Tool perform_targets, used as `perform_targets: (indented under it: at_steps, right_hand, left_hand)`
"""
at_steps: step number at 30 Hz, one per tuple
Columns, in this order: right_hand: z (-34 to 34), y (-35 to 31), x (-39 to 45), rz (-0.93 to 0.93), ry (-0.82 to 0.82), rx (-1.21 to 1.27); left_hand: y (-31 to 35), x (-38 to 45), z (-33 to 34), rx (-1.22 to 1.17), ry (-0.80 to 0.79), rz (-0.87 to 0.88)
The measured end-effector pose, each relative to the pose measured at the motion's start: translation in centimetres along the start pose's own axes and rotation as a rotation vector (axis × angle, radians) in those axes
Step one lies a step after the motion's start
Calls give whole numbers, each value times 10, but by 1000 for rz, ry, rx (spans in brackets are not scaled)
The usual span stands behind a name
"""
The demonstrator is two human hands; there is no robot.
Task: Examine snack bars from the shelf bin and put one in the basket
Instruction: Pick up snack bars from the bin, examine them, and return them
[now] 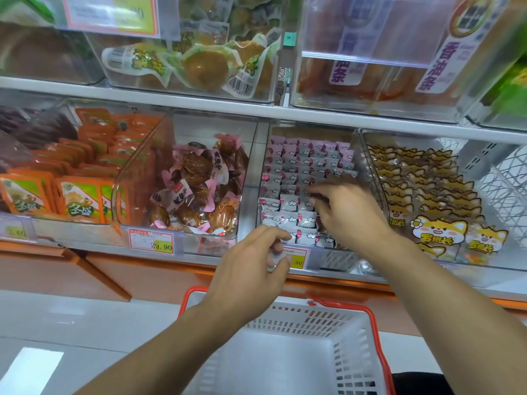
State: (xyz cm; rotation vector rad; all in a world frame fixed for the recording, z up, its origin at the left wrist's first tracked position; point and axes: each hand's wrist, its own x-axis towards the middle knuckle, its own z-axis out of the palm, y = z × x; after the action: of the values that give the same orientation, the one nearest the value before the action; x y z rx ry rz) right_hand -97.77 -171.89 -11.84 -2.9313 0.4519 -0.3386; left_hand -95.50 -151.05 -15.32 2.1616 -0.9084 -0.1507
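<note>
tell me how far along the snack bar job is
Early. The basket shows no bar inside. In hand: the left hand pinches a small white packet by the bin's front, and the right hand reaches into the snack bar bin. Left: finish examining, drop one in.

Two bare forearms enter from the lower edge of the frame, each ending in a bare hand: the left hand (251, 269) at centre, the right hand (346, 215) just above and right of it. No sleeves, rings, watch or gloves show.
</note>
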Motion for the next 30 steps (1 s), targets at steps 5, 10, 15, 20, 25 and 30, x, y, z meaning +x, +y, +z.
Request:
perform_targets:
  at_steps: [5, 10, 15, 20, 25, 30]
  right_hand:
    - [2, -3, 0, 61, -22, 118]
    - [3, -6, 1, 155, 159, 428]
    - [-15, -12, -7, 171, 491, 774]
    - [-25, -17, -24, 311, 547, 1134]
    - [-20, -26, -44, 606, 227, 1704]
    - [-18, -21, -49, 632, 34, 1691]
  left_hand:
    - [3, 2, 0, 133, 49, 124]
    - [2, 3, 4, 214, 1, 235]
    - [6, 1, 4, 41, 104, 186]
    - [12, 7, -4, -507, 232, -177]
    - [11, 10, -9, -731, 210, -353]
    - [3, 12, -17, -780, 260, -441]
